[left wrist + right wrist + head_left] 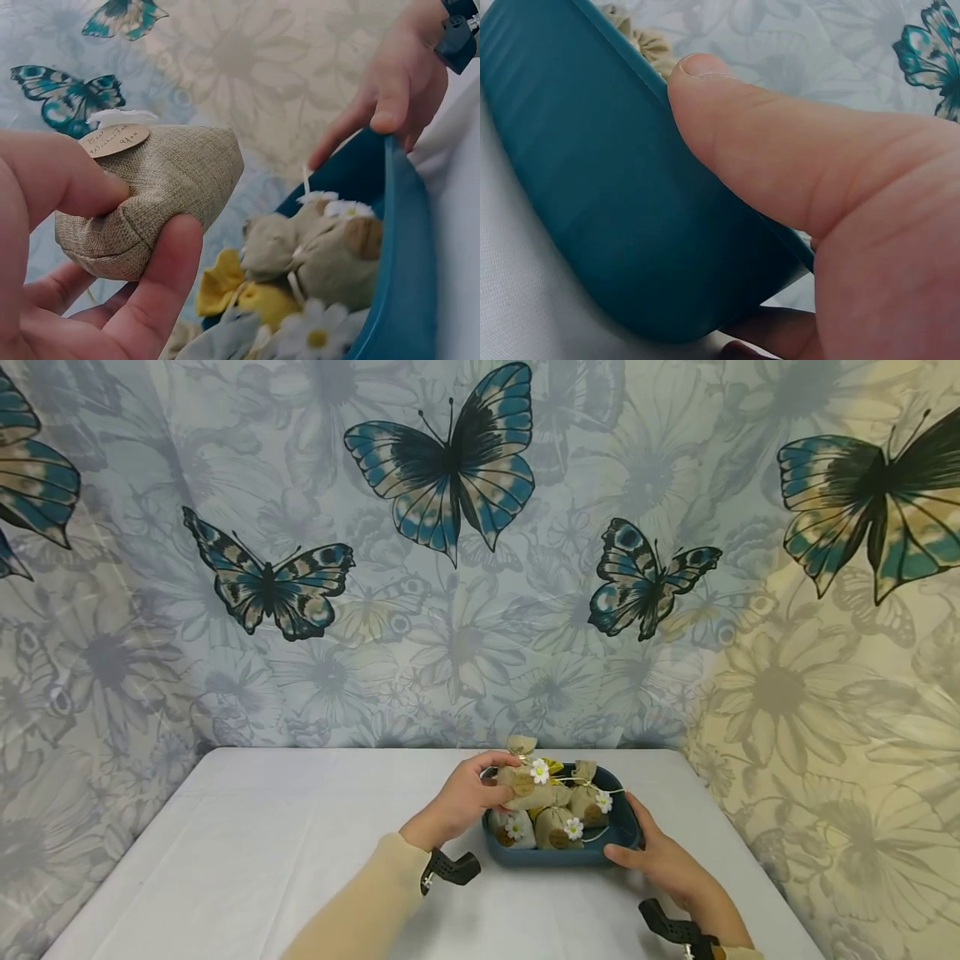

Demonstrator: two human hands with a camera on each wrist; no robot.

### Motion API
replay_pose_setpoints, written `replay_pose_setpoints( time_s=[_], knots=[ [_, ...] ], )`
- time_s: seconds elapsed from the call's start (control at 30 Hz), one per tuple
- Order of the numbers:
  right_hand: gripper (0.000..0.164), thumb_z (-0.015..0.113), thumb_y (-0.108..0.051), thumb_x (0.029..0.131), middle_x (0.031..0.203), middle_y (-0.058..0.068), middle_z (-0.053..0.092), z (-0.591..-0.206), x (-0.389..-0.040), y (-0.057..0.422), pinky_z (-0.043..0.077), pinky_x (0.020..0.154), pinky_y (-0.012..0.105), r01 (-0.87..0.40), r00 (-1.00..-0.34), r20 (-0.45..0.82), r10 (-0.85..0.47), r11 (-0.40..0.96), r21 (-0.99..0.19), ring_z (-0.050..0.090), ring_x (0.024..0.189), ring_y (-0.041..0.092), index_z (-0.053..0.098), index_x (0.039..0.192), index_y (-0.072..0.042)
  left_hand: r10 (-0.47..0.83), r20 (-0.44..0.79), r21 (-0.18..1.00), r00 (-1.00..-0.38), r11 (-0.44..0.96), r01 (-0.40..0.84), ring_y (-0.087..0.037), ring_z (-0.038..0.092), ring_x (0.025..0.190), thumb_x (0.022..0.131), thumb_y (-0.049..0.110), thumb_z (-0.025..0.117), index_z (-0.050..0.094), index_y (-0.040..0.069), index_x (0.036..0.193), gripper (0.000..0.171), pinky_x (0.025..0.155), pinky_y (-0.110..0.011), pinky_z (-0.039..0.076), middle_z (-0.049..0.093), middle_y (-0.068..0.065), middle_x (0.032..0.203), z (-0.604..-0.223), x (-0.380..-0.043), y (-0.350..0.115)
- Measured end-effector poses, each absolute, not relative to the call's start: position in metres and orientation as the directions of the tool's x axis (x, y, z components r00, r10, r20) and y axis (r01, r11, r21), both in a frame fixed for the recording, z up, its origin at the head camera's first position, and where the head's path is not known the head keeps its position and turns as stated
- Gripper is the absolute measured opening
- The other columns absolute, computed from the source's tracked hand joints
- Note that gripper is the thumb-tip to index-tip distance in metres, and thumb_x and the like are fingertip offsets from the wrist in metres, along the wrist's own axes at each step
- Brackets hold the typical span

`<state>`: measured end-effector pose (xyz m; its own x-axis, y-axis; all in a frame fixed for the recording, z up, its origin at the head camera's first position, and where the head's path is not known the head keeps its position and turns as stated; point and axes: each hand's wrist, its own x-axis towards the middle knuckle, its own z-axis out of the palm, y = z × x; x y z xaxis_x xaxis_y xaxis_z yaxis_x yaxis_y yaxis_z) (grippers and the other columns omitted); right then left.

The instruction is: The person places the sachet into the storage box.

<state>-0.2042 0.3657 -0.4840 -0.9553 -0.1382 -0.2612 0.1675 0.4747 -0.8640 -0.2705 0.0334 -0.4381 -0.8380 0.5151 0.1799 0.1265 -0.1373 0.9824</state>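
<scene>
My left hand (453, 802) pinches a tan burlap sachet (187, 169) between thumb and fingers, over the left side of a dark blue tub (547, 858). An oval wooden tag (118, 141) with writing and a white flower are on this sachet. Inside the tub lie several more small drawstring sachets, among them a tan one (552, 825) with a daisy, a pale one (523, 835) and a yellow one (271, 302). At the tub's right end my right hand (671, 856) grips it, thumb on the near rim and fingers round the far side.
The tub stands on a table with a white cloth (262, 843), towards its back edge. Behind the table hangs a floral backdrop (465, 668) with butterflies. Thin pale cord loops (596, 835) trail from the sachets in the tub.
</scene>
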Motion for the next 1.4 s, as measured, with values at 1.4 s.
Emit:
replay_pose_setpoints(
  time_s=[1.4],
  knots=[
    [0.110,0.072,-0.041,0.092,0.159,0.032,-0.003,-0.484,-0.204,0.363,0.019,0.103,0.074,0.182,-0.958,-0.265,-0.108,0.483,-0.857,0.003,0.141,0.057,-0.013,0.160,-0.022,0.514,0.077,0.988,-0.854,0.072,0.133,-0.021,0.065,0.058,0.086,-0.007,0.071,0.071,0.023,0.108,0.037,0.060,-0.033,0.057,0.056,0.013,0.116,-0.467,-0.255,0.140]
  ],
)
